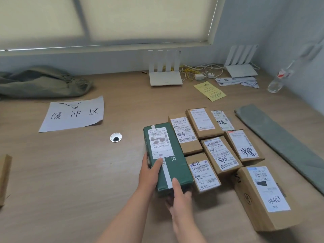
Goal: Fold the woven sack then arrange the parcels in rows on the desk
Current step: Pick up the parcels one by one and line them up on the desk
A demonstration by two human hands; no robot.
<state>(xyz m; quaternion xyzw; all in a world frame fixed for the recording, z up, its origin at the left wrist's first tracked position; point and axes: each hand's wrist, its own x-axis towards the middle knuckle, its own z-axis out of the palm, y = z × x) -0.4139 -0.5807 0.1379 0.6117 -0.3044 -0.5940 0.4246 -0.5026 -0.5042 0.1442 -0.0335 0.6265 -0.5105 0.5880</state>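
Head view: you look down at a wooden desk (70,172).
Hands: your left hand (149,172) and right hand (178,195) both grip the green parcel (166,158).
Place: left of the brown parcels (219,155); folded sack (280,137) near the right edge.
Risk: pushing sideways could knock the rows crooked.

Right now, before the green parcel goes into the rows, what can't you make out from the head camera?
- Green parcel: near end hidden by the right hand; left side partly behind the left hand.
- Brown box at the left: cut off by the frame edge.
- Folded sack: far end runs out of the right edge.
- Parcel labels: small print unreadable.
- Bottle: blurred by lens distortion.
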